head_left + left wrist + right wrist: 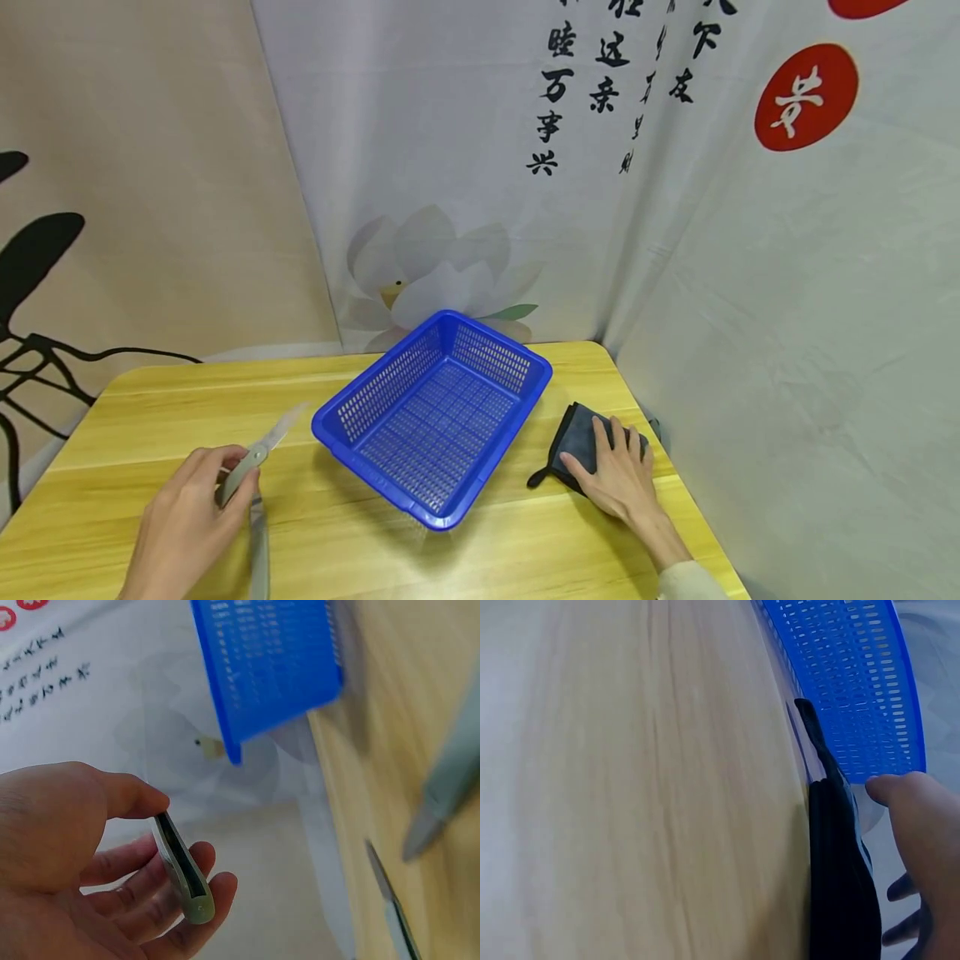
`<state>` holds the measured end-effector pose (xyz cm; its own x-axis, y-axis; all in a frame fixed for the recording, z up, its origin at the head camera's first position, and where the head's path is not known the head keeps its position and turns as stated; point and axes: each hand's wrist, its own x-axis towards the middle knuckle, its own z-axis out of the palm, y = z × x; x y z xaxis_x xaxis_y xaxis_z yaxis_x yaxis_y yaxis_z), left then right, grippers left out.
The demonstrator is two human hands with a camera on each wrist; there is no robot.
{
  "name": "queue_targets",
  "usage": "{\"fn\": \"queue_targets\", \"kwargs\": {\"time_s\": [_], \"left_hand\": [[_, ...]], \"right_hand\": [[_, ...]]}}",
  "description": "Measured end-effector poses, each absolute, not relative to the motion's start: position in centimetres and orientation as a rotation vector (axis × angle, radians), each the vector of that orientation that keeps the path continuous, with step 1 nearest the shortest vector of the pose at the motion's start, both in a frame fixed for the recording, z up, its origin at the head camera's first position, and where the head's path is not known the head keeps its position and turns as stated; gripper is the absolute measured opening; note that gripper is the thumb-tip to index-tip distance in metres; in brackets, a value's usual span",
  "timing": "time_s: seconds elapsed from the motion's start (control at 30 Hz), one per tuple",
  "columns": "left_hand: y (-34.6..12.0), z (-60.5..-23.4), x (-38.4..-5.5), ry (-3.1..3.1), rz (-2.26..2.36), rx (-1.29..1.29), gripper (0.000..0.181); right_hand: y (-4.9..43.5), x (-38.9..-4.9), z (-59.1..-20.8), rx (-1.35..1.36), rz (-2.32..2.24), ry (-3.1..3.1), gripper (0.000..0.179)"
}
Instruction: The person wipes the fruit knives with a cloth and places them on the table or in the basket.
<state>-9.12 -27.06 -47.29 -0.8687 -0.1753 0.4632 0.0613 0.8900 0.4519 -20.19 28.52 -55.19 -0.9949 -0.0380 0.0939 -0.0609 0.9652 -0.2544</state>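
Observation:
My left hand (pixel 191 517) pinches a folding knife (pixel 242 477) by its pale grey-green handle, above the table's left side. Its blade (pixel 283 427) is out and points up and right, toward the basket. In the left wrist view the slotted end of the handle shows between thumb and fingers. Below that hand, another knife (pixel 258 554) lies on the wood; the left wrist view shows two blade tips there. My right hand (pixel 618 475) rests with spread fingers on a folded dark grey cloth (pixel 577 440) with black edging and a hanging loop.
A blue perforated plastic basket (pixel 437 518) stands between the hands, turned at an angle. The yellow wooden table (pixel 187 400) has fabric curtains (pixel 450 167) behind it and along its right side.

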Motion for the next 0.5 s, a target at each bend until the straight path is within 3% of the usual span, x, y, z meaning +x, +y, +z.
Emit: {"fn": "queue_targets", "kwargs": {"time_s": [0.27,0.5], "left_hand": [[-23.9,-46.2,-11.3,-2.449,-0.694,-0.112,0.026],[-21.8,-45.2,-12.5,-2.491,-0.734,-0.177,0.024]], "right_hand": [[28.1,-21.2,-55.8,-0.060,0.455,-3.142,0.127],[27.7,-22.0,-55.7,-0.082,0.455,-3.164,0.126]]}}
